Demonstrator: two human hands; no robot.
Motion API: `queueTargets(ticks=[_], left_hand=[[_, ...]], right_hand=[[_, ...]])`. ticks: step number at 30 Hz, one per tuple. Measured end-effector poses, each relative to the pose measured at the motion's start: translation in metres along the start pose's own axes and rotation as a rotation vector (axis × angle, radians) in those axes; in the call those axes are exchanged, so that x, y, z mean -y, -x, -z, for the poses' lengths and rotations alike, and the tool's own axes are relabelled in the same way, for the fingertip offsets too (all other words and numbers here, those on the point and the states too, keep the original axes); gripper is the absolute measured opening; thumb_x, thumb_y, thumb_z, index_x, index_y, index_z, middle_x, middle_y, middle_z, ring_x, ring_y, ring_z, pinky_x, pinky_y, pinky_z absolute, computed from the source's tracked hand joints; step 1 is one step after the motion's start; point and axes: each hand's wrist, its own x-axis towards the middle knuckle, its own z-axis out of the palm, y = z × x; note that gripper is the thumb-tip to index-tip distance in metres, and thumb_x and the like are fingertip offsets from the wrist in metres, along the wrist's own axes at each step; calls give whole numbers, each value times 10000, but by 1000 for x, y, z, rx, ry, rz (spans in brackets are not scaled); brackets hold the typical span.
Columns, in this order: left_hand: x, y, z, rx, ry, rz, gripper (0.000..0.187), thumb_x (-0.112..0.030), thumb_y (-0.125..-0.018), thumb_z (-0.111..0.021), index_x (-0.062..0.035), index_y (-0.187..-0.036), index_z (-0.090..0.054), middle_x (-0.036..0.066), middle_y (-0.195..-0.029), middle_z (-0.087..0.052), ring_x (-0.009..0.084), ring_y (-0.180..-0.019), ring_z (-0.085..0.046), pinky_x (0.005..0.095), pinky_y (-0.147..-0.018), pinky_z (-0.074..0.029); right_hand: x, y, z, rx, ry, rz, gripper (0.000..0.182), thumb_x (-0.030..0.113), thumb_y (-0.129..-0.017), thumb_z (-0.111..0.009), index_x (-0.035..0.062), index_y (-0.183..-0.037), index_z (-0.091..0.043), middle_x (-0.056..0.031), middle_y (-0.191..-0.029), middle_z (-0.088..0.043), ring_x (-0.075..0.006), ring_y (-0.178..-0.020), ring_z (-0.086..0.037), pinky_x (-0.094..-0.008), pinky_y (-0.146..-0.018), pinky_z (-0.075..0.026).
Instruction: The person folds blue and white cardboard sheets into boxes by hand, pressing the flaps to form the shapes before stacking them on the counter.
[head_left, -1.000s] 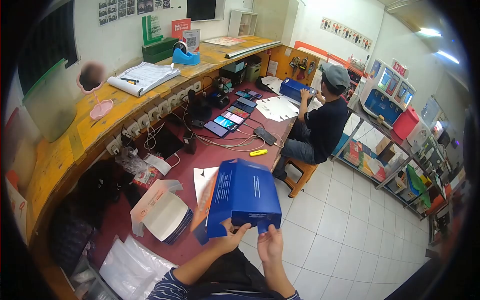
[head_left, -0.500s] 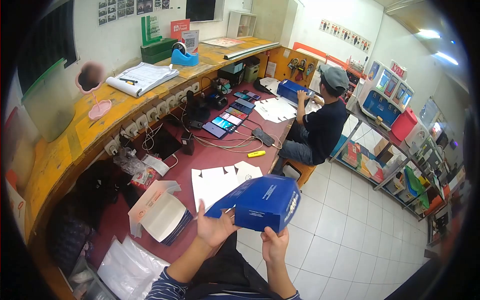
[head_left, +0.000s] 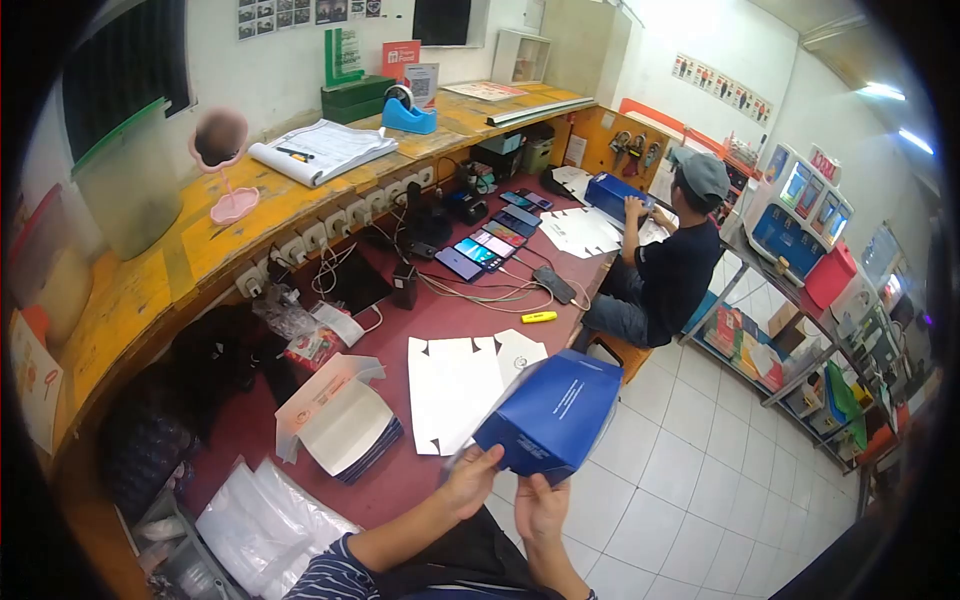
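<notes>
A blue cardboard box [head_left: 555, 405] with small white print is held up over the table's front edge. My left hand [head_left: 472, 482] pinches its near left corner with the thumb. At the near end, my right hand [head_left: 543, 508] grips the bottom edge, thumb against the side. Flat white die-cut box sheets [head_left: 455, 385] lie on the table behind the box. To the left rests a stack of nested open cartons [head_left: 350, 432], white inside and blue outside, with a flap raised.
Clear plastic bags [head_left: 262, 515] lie at the near left. Several phones [head_left: 490, 245], cables and a yellow highlighter [head_left: 538, 317] are farther along the red table [head_left: 390, 335]. A co-worker in a cap [head_left: 668, 255] sits at the far end, hands on another blue box [head_left: 612, 193].
The blue box has been turned and tilted, and its open flap no longer sticks out on the left. My left hand has gone from an open palm to gripping the corner.
</notes>
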Motion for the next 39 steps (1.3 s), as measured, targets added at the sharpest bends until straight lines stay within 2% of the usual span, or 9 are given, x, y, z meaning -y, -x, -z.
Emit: queueTargets(ticks=[3,6,9,17,21,25,27,35,39], left_hand=[[-7,1,-9,7,109,84,438,-262,-804,-530,-71,-1166,-375,54,-1121,-463,183,-1043,-420,350,-908,-295],[-20,1,-5,-107,174,284,421,-339,-825,-480,-54,-1129,-425,61,-1087,-492,179,-1007,-443,327,-877,-331],[-38,-2,15,-99,221,378,389,-278,-817,-500,-24,-1108,-450,103,-1073,-521,180,-940,-527,299,-821,-415],[-84,10,60,50,-628,186,545,-287,-785,-561,27,-1184,-364,117,-1082,-503,168,-981,-502,277,-847,-396],[-52,12,84,504,147,240,543,-351,-814,-508,30,-1177,-376,104,-1087,-498,168,-957,-512,268,-830,-392],[-30,31,22,185,-696,112,465,-327,-855,-422,1,-1180,-370,118,-1131,-471,217,-1008,-487,337,-897,-342],[-24,34,17,439,548,342,406,-301,-856,-423,-38,-1164,-404,95,-1142,-471,203,-1025,-476,337,-902,-344],[-14,23,23,376,886,339,300,-254,-872,-365,1,-980,-481,99,-876,-554,170,-699,-558,276,-632,-469],[-16,24,33,-18,848,380,252,-216,-852,-393,14,-912,-476,43,-679,-501,133,-513,-478,227,-493,-426]], right_hand=[[-15,5,-6,-62,-35,-26,330,-2,-698,-618,7,-1006,-499,-82,-983,-555,-181,-890,-541,-316,-816,-411],[-17,9,21,-35,824,-14,275,-37,-630,-658,-39,-885,-554,-90,-944,-551,-130,-779,-543,-249,-680,-447],[-2,2,66,598,1578,360,299,95,-715,-623,-26,-968,-519,-114,-932,-557,-186,-801,-567,-273,-694,-456],[55,-27,121,182,812,-156,398,218,-818,-500,-13,-1128,-404,-154,-1046,-513,-273,-857,-550,-359,-707,-447],[53,-16,32,-115,338,-284,351,201,-788,-554,-10,-1052,-459,-126,-954,-547,-220,-867,-550,-300,-753,-444],[20,-5,4,-21,350,-12,374,240,-819,-514,-32,-1062,-427,-118,-1011,-521,-211,-919,-518,-327,-796,-424],[11,-4,6,-51,389,83,383,228,-828,-506,-53,-1071,-412,-120,-1023,-511,-209,-916,-519,-332,-794,-423],[-5,-10,16,-216,496,333,452,79,-775,-572,-24,-1140,-324,-141,-1045,-471,-214,-891,-516,-335,-788,-449],[-10,-21,45,-200,721,407,500,88,-737,-620,-12,-1132,-330,-134,-1041,-473,-214,-916,-503,-337,-808,-426]])
